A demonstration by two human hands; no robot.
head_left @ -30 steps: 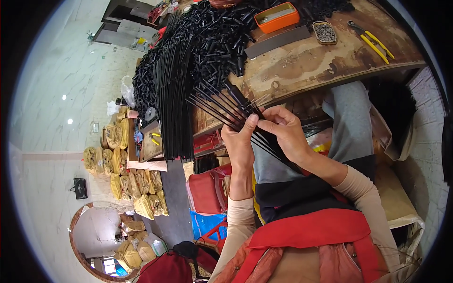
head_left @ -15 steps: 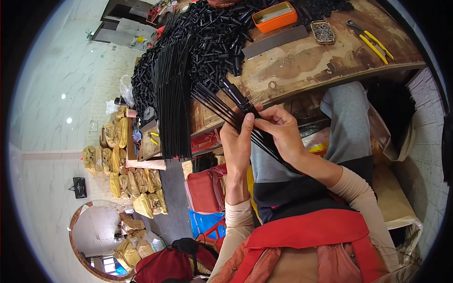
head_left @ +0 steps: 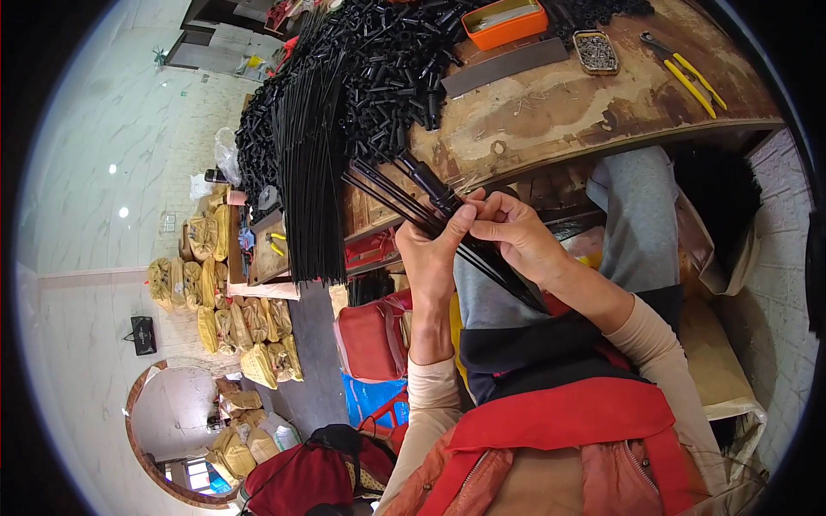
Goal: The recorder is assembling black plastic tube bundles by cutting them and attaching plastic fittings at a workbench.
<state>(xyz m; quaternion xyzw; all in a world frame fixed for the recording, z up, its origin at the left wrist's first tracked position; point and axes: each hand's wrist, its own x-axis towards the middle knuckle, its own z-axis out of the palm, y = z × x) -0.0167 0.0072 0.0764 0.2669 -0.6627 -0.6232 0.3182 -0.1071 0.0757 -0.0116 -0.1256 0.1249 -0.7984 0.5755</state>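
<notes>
Blk rods (head_left: 389, 194) & thick blk tube (head_left: 425, 181) held in L hand (head_left: 430, 256), ctr of frame; R hand (head_left: 523, 242) held close beside it, fingers bent. Yellow-handled pliers (head_left: 687, 79) laid on wooden bench (head_left: 585, 120), upper R.

A fisheye camera on the person's head is looking down and forward, showing the left hand (head_left: 433, 262) and right hand (head_left: 519, 236) close by, while the table (head_left: 594, 142) is lying farther off, above them.
</notes>
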